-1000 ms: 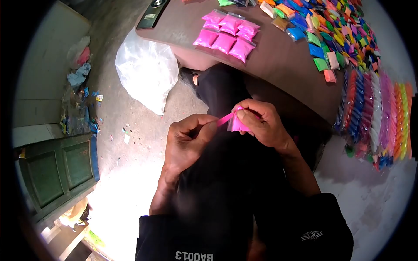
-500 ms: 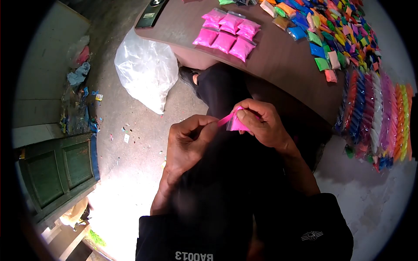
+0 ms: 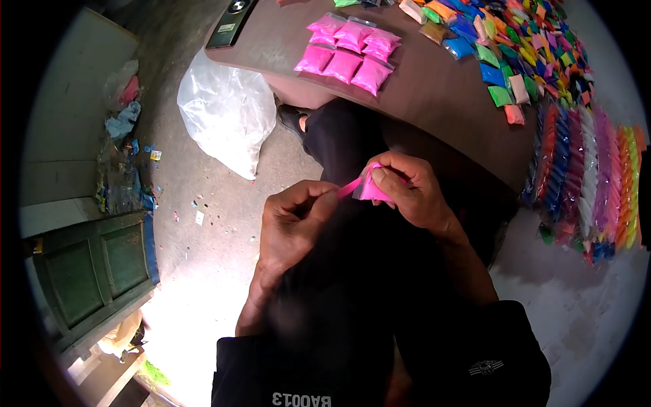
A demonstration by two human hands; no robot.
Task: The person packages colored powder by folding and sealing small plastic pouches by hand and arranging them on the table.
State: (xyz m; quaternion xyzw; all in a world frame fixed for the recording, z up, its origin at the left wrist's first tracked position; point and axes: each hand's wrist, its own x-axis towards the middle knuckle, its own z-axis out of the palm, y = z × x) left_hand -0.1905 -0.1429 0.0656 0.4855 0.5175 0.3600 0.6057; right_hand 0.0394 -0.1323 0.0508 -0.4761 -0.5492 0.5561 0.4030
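Over my lap, my right hand pinches a small clear plastic packet filled with something bright pink. My left hand is closed on the end of a narrow pink strip. That strip stretches across to the packet's top edge by my right thumb; whether it is fixed to the packet or comes out of it I cannot tell. On the brown table ahead lie several pink packets in two rows.
A large pile of small coloured packets covers the table's right side. Beside it hang long twisted coloured packs. A dark device lies at the table's left edge. A white plastic bag stands on the littered floor.
The view has shifted slightly, so the table and its packets sit a little further left. Both hands keep the same hold on the strip and the packet.
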